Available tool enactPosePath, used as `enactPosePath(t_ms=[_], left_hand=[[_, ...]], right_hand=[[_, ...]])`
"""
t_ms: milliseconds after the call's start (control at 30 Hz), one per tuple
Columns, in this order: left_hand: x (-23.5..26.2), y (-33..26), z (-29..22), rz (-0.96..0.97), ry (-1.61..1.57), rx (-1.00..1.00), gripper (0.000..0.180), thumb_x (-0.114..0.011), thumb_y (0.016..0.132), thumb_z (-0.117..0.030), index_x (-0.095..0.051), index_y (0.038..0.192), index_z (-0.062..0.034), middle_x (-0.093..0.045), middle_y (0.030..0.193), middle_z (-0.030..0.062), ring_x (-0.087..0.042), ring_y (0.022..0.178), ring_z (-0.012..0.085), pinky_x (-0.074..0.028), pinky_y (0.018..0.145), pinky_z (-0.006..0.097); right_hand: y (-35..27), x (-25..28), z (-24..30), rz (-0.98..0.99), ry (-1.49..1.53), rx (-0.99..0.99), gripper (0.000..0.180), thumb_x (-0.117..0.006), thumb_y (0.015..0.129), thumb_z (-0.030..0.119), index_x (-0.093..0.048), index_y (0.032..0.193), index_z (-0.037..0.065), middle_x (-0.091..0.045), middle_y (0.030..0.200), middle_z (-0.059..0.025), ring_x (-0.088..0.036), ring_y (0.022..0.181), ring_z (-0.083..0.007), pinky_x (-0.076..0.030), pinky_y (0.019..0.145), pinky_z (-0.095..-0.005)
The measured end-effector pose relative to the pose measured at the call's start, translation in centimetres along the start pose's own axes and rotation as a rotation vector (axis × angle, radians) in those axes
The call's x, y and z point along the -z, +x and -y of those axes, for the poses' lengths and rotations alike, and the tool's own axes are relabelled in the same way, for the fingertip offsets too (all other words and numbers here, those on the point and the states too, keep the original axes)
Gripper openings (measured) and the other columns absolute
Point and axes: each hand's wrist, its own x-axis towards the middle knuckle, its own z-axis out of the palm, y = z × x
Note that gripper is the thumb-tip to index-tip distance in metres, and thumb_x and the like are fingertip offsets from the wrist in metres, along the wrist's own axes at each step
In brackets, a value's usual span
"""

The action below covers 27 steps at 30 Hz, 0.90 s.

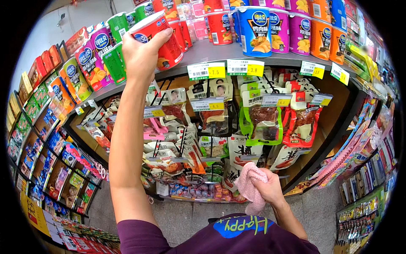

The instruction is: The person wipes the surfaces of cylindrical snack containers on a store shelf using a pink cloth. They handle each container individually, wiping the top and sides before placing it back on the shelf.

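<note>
My left hand (141, 55) is raised to the top shelf, its fingers wrapped round a red snack canister (168, 51) that tilts to one side. Green canisters (114, 62) stand just left of that hand, and another red canister (220, 28) is farther right. Low in front of my body, my right hand (268, 186) grips a crumpled pink cloth (250, 186), part of which hangs below the fist. A blue canister (255, 31) stands at the front of the shelf, right of centre, beside purple ones (299, 36).
The grey shelf edge (211, 57) carries price tags (207, 71). Below it, bagged meat snacks (262, 118) hang from hooks that stick out. Orange canisters (321, 40) stand at the right. Stocked shelves (55, 152) line the left, and more racks (363, 182) the right, over a grey floor (190, 216).
</note>
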Motion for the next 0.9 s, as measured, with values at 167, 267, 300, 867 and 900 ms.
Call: enactPosePath(t_ms=[167,267,300,867,900], left_hand=[[0.0,3.4,5.4,-0.016,0.407,0.094,0.075,-0.082,0.065,-0.016,-0.038,0.12,0.0115,-0.061,0.102,0.0217,-0.064,0.09,0.0287,-0.054,0.076,0.038],[0.3,3.1,6.7,-0.046,0.816,-0.167,0.087,-0.082,0.063,-0.018,-0.031,0.127,0.0127,-0.052,0.114,0.0296,-0.055,0.105,0.0361,-0.046,0.092,0.042],[-0.4,2.4,6.6,-0.08,0.874,-0.215,0.094,-0.081,0.062,-0.018,-0.026,0.134,0.0082,-0.043,0.121,0.0317,-0.045,0.115,0.0388,-0.035,0.102,0.046],[-1.7,0.5,5.0,0.153,1.273,-0.531,0.034,-0.072,0.071,-0.019,-0.063,0.098,-0.001,-0.062,0.091,0.0164,-0.06,0.089,0.0336,-0.048,0.079,0.042],[-1.9,0.6,4.7,0.169,1.303,-0.52,0.034,-0.072,0.071,-0.02,-0.063,0.098,-0.001,-0.062,0.091,0.0167,-0.06,0.089,0.0342,-0.048,0.079,0.042]], right_hand=[[-0.9,0.7,-0.2,-0.026,-0.031,-0.022,0.022,-0.064,0.082,0.004,-0.062,0.104,-0.002,-0.066,0.09,-0.0035,-0.06,0.079,-0.0088,-0.05,0.07,-0.0251],[-1.1,1.1,-0.7,-0.049,-0.045,-0.009,0.02,-0.066,0.083,0.007,-0.064,0.101,0.0,-0.067,0.09,-0.0036,-0.061,0.08,-0.0083,-0.05,0.071,-0.0251],[-1.1,1.3,-0.8,-0.048,-0.054,-0.008,0.02,-0.066,0.083,0.007,-0.064,0.102,0.0,-0.067,0.09,-0.0035,-0.061,0.08,-0.0082,-0.05,0.071,-0.0251],[-0.8,1.1,-1.8,-0.02,-0.156,-0.021,0.026,-0.069,0.083,0.009,-0.063,0.107,0.0,-0.066,0.091,-0.0027,-0.06,0.081,-0.0074,-0.05,0.071,-0.0248],[-0.8,1.1,-2.0,-0.025,-0.159,-0.025,0.026,-0.069,0.083,0.009,-0.063,0.107,0.001,-0.066,0.091,-0.0027,-0.06,0.08,-0.0074,-0.05,0.071,-0.025]])
